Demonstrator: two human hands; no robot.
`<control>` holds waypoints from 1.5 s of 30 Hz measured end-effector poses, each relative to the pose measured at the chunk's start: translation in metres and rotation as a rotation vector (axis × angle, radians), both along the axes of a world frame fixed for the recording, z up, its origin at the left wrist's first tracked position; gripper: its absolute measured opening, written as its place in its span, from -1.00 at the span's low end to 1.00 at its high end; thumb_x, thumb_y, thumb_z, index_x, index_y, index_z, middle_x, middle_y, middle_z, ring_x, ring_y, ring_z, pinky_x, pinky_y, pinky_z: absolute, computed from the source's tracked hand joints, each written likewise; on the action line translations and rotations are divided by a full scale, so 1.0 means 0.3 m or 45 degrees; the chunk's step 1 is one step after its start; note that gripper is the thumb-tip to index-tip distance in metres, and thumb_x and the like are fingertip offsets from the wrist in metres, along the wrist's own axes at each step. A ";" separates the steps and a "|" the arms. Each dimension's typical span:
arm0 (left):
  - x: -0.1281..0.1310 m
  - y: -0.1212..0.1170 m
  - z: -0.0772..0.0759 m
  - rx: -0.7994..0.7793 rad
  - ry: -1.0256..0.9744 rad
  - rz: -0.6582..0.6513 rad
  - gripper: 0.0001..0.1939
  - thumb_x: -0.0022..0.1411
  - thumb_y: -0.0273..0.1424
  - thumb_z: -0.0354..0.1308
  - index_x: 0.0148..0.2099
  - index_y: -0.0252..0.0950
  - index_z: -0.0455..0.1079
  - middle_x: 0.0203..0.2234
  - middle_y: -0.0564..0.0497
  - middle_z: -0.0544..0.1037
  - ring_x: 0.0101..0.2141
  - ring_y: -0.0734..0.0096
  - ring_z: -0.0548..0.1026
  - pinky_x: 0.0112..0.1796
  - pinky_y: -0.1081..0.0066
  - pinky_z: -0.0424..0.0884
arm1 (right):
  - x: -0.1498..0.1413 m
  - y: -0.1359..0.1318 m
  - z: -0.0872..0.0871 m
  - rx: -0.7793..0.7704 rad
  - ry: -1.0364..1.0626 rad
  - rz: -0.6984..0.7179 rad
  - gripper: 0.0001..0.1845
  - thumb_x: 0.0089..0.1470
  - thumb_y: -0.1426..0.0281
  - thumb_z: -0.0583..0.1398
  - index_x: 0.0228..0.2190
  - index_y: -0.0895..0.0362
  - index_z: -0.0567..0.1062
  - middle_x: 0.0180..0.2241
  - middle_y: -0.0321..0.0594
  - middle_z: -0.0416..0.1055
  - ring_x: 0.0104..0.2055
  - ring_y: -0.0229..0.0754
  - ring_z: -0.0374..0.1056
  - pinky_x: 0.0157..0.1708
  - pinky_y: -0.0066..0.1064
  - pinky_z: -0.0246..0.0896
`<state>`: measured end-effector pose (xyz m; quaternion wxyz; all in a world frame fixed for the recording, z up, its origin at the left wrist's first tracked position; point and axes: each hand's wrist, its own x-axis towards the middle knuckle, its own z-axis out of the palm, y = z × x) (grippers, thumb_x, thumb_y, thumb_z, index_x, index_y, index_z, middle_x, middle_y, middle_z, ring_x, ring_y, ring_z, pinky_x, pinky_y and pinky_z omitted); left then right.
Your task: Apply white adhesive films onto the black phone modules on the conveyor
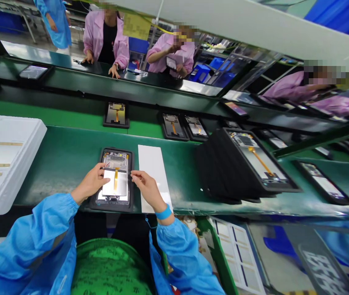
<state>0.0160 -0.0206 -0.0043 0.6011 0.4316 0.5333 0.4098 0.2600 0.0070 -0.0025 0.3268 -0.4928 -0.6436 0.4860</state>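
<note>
My left hand (90, 183) sits on the white film (114, 188) over the tablet (113, 162), its fingers bent at the film's far edge; I cannot tell whether they grip it. My right hand (148, 190) lies open, fingertips (133, 173) at the black tray's (111, 208) right rim. That tray holds the tablet on the green conveyor belt (60, 176), near me. To the left, a white plastic tray (14, 133) holds tape-striped sheets; near right, a green-edged crate (219, 250) holds white cards.

Bright; glare on conveyor belt (70, 180); edges warped.
</note>
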 end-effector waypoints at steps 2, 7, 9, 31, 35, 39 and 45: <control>-0.001 -0.001 -0.006 0.006 0.003 -0.003 -0.31 0.01 -0.36 0.31 0.15 -0.35 0.13 -0.16 -0.12 0.56 -0.23 0.25 0.57 -0.19 0.26 0.46 | -0.010 -0.012 0.010 0.063 -0.051 0.013 -0.68 0.21 0.25 0.15 -0.08 0.13 0.51 -0.12 -0.15 0.52 -0.12 -0.19 0.44 -0.09 -0.33 0.34; -0.002 -0.001 -0.013 0.019 0.002 -0.007 -0.32 0.02 -0.37 0.31 0.16 -0.34 0.13 -0.17 -0.12 0.56 -0.22 0.23 0.57 -0.19 0.25 0.47 | -0.029 -0.036 0.018 0.184 -0.182 0.075 -0.76 0.23 0.34 0.12 -0.12 0.11 0.52 -0.11 -0.18 0.49 -0.15 -0.22 0.40 -0.20 -0.40 0.32; 0.000 0.000 -0.013 0.014 -0.003 0.000 -0.31 0.01 -0.37 0.31 0.15 -0.34 0.13 -0.18 -0.11 0.56 -0.23 0.23 0.57 -0.20 0.24 0.47 | -0.035 -0.044 0.012 0.219 -0.207 0.102 -0.77 0.24 0.37 0.11 -0.13 0.11 0.52 -0.12 -0.18 0.47 -0.18 -0.23 0.40 -0.23 -0.41 0.32; -0.012 0.012 -0.062 0.162 0.336 -0.008 -0.36 0.08 -0.36 0.21 0.21 -0.30 0.16 -0.21 -0.06 0.48 -0.28 0.32 0.52 -0.25 0.32 0.44 | -0.068 -0.074 -0.023 0.499 -0.497 0.273 -0.71 0.18 0.48 0.21 -0.05 0.05 0.50 0.02 -0.16 0.35 0.08 -0.14 0.31 0.09 -0.29 0.28; -0.009 0.016 -0.046 0.193 0.435 0.029 -0.39 0.05 -0.35 0.21 0.17 -0.31 0.23 -0.24 -0.01 0.43 -0.42 0.44 0.44 -0.33 0.37 0.39 | -0.069 -0.075 -0.016 0.486 -0.506 0.265 -0.71 0.19 0.47 0.20 -0.05 0.04 0.50 0.01 -0.15 0.35 0.06 -0.14 0.33 0.07 -0.27 0.29; -0.004 0.019 -0.039 0.259 0.592 0.034 -0.42 0.07 -0.38 0.20 0.16 -0.34 0.27 -0.29 -0.01 0.44 -0.40 0.39 0.42 -0.28 0.33 0.38 | -0.072 -0.076 -0.012 0.478 -0.525 0.260 -0.70 0.18 0.47 0.20 -0.04 0.04 0.50 0.00 -0.15 0.36 0.06 -0.13 0.33 0.07 -0.27 0.30; -0.001 0.015 -0.023 0.411 1.077 -0.076 -0.46 0.17 -0.41 0.15 0.21 -0.39 0.27 -0.15 -0.18 0.46 -0.14 0.11 0.42 -0.08 0.17 0.34 | -0.079 -0.079 -0.020 0.478 -0.552 0.248 -0.70 0.18 0.48 0.20 -0.04 0.05 0.49 0.01 -0.16 0.35 0.06 -0.13 0.33 0.06 -0.27 0.31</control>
